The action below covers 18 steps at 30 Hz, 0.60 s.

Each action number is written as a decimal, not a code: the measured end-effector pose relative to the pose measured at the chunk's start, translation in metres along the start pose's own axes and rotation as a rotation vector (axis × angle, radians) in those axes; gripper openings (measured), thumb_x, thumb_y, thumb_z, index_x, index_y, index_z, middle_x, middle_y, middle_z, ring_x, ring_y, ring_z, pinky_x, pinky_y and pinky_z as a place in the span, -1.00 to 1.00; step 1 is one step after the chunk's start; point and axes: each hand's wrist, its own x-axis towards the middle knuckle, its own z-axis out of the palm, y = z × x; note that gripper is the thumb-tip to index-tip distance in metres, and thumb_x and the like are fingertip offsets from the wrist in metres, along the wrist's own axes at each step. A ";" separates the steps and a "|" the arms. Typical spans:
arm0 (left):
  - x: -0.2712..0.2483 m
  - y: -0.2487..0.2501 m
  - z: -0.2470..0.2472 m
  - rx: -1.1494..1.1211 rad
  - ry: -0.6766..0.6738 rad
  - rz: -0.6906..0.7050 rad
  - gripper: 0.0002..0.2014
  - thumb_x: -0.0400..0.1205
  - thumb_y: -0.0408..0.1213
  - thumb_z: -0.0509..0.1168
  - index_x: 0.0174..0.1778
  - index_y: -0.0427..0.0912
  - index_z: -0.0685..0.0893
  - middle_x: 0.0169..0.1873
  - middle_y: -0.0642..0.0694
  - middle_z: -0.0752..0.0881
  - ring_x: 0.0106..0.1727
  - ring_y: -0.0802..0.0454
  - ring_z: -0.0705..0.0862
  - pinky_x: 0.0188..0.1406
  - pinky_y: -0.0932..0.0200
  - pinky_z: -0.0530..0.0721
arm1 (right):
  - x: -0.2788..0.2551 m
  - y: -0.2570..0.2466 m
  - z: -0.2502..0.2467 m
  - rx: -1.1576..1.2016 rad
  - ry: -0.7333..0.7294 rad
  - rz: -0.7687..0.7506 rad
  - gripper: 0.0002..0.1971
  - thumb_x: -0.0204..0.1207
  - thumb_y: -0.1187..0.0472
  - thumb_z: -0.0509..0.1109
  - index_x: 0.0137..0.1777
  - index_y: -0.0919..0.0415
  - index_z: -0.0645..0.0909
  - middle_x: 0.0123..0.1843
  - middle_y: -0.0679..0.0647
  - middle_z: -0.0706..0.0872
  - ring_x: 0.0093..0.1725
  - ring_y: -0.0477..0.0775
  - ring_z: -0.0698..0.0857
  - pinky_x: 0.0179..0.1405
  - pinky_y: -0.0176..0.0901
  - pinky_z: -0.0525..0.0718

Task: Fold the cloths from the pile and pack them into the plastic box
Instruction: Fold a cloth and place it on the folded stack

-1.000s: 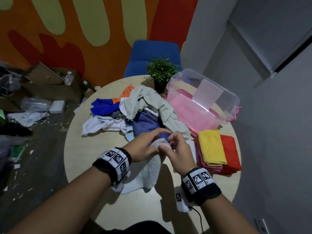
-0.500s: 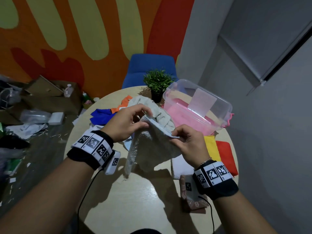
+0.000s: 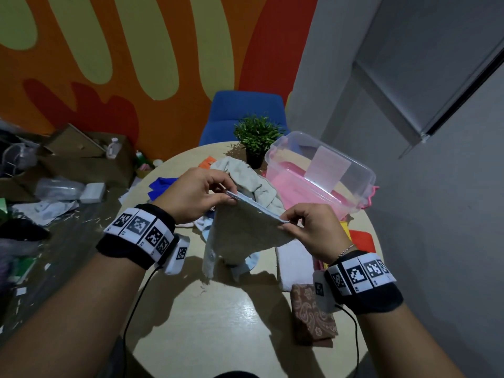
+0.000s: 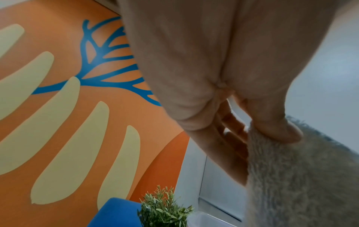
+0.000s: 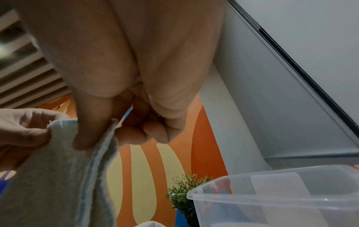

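a: fluffy grey towel (image 3: 245, 230) hangs mid-frame above the round table (image 3: 218, 317), its top edge stretched between both hands.
b: how are they gripping?
a: left hand (image 3: 191, 196) pinches one corner, right hand (image 3: 311, 227) pinches the other, thumb over fingers, hands apart.
b: what's finished?
a: folded yellow cloth (image 3: 345, 230) and red cloth (image 3: 361, 240) sit at the right edge, just behind the right hand; something pink lies in the plastic box (image 3: 351, 173), upper right.
b: and left?
a: plenty, i'd judge. the pile (image 3: 253, 181) at centre holds beige, blue, orange cloths unfolded, and this towel isn't folded yet.
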 end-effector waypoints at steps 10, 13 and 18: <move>0.003 0.006 -0.004 0.013 0.124 -0.002 -0.78 0.41 -0.43 0.63 -0.11 -0.11 0.83 -0.24 0.03 0.79 -0.19 0.15 0.75 -0.16 0.26 0.72 | 0.007 -0.003 -0.015 0.017 0.171 0.031 -0.75 0.45 0.21 0.60 0.11 0.02 0.74 -0.19 -0.19 0.71 -0.22 -0.18 0.63 -0.26 -0.49 0.54; 0.012 -0.003 0.002 0.086 0.139 -0.030 -0.82 0.46 -0.42 0.60 -0.11 -0.08 0.87 -0.21 0.04 0.82 -0.12 0.10 0.75 -0.01 0.07 0.76 | 0.017 -0.001 -0.011 -0.046 0.134 0.037 -0.92 0.55 0.21 0.51 -0.01 0.03 0.76 -0.17 -0.12 0.73 -0.18 -0.18 0.62 -0.20 -0.33 0.52; 0.027 0.005 0.005 0.056 0.224 -0.023 -0.82 0.64 -0.43 0.40 -0.08 -0.01 0.70 -0.15 0.18 0.73 -0.10 0.41 0.65 -0.10 0.44 0.57 | 0.035 -0.004 -0.011 0.096 0.264 0.067 -0.90 0.64 0.28 0.38 0.00 0.04 0.60 -0.16 -0.19 0.70 -0.11 -0.02 0.69 -0.05 -0.07 0.65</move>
